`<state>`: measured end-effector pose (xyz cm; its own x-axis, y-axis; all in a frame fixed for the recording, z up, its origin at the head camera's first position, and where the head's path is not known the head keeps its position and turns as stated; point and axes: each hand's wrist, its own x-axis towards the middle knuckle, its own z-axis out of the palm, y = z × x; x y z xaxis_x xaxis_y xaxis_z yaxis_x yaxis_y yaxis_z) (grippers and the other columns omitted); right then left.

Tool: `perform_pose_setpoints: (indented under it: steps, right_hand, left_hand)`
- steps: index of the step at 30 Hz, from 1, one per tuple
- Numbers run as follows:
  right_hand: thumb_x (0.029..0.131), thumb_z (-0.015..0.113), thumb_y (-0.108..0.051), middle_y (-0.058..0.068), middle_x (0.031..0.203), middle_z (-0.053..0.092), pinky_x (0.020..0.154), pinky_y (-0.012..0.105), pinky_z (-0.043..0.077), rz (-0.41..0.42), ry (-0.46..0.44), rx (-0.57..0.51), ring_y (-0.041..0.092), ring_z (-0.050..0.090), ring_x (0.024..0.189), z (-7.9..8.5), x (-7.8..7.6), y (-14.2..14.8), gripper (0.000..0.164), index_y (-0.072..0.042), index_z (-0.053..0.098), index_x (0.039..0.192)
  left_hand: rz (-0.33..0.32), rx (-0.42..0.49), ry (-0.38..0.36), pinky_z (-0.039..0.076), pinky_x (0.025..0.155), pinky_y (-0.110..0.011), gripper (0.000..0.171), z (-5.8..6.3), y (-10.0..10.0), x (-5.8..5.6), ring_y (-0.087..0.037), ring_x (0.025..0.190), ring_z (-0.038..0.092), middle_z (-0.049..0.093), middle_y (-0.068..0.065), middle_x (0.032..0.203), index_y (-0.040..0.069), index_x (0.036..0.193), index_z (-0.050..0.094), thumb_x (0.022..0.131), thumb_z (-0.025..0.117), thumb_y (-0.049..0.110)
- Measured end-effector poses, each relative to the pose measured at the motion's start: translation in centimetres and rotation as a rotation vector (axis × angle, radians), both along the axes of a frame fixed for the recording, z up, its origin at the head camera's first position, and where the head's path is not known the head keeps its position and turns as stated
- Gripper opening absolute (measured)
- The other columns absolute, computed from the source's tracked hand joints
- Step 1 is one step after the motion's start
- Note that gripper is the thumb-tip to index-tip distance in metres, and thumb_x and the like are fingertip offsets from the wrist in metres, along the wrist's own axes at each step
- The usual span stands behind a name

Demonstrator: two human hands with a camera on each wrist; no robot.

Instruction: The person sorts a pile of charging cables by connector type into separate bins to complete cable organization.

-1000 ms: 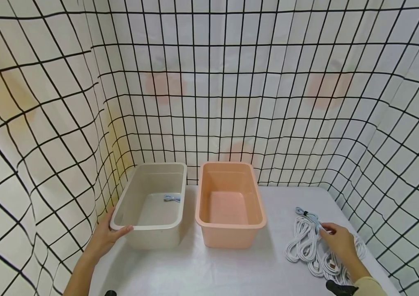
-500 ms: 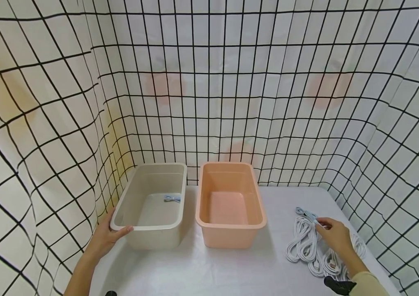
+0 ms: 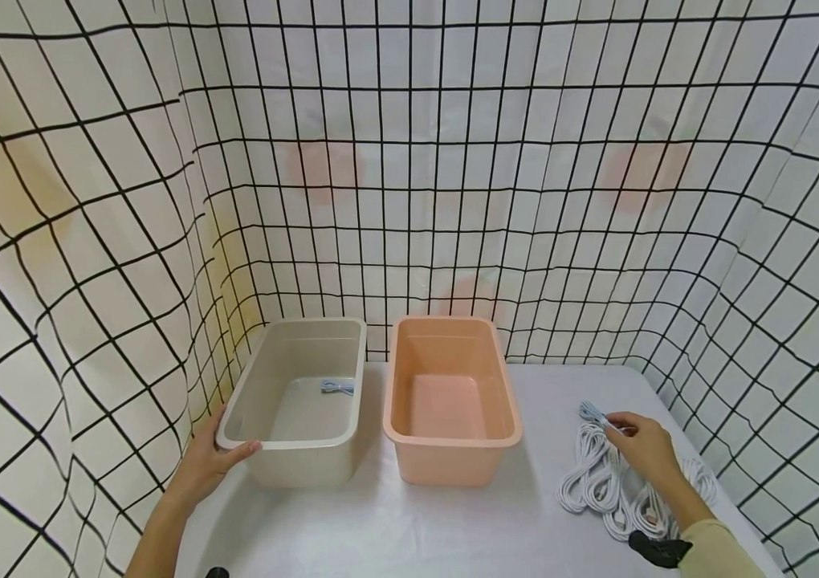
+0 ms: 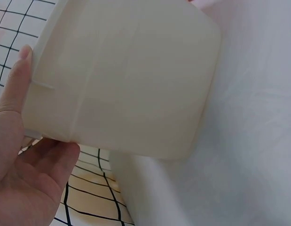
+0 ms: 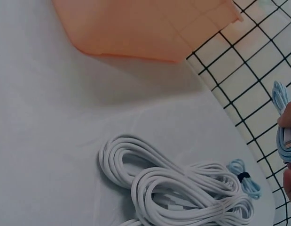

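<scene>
Black netting stands behind the white table and along its sides. Pale walls behind the table show reddish blotches.

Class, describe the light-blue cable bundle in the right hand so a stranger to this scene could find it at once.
Right of the peach bin, white cables lie coiled on the table. Near them, the right hand pinches the light-blue cable bundle. Of the light-blue bundles, it alone is held: another lies in the cream bin, a third by the white cables.
</scene>
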<state>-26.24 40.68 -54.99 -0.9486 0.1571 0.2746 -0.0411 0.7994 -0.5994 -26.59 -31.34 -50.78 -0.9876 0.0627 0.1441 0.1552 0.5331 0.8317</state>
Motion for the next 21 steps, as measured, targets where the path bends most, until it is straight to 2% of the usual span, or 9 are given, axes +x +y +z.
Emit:
perform_pose_setpoints:
  steps: [9, 21]
  right_hand:
    - [0.100, 0.068, -0.021, 0.022, 0.114, 0.070, 0.066, 0.037, 0.053, 0.042, 0.024, -0.018, 0.039, 0.064, 0.099, 1.6, -0.6, -0.8, 0.034, 0.002, 0.070, 0.125]
    - [0.099, 0.072, -0.019, 0.017, 0.106, 0.071, 0.063, 0.036, 0.051, 0.087, 0.103, 0.012, 0.036, 0.064, 0.094, 3.9, -1.9, -2.2, 0.029, 0.000, 0.073, 0.121]
  left_hand:
    - [0.005, 0.008, -0.010, 0.043, 0.099, -0.060, 0.095, 0.2, 0.1, 0.2, -0.049, 0.126, 0.050, 0.046, -0.033, 0.144, -0.001, 0.161, 0.020, 0.094, 0.080, 0.030]
    - [-0.016, 0.017, 0.022, 0.045, 0.097, -0.059, 0.092, 0.1, 0.1, 0.1, -0.047, 0.124, 0.052, 0.049, -0.032, 0.142, -0.003, 0.161, 0.022, 0.095, 0.079, 0.028]
